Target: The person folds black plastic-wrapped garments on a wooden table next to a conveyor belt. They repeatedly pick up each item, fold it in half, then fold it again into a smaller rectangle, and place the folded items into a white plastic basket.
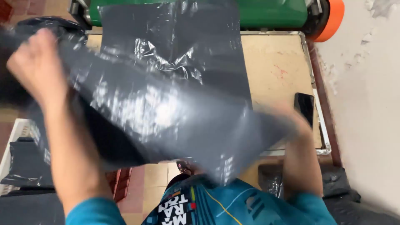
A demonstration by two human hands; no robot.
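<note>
A large grey plastic mailing bag (166, 121) stretches across the middle of the view, glossy and blurred. Behind it, a stack of flat grey mailing bags (200, 37) lies on the table, the top one crinkled. A dark phone (304, 107) lies at the table's right edge, a slim black rectangle, its screen unlit.

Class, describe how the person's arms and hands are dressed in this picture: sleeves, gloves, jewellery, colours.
Both hands are bare: no gloves show on the left hand or the blurred right hand. The forearms are uncovered. Short teal-blue sleeves show at the bottom edge, part of a blue top with a printed pattern. No watch or rings are visible.
</note>
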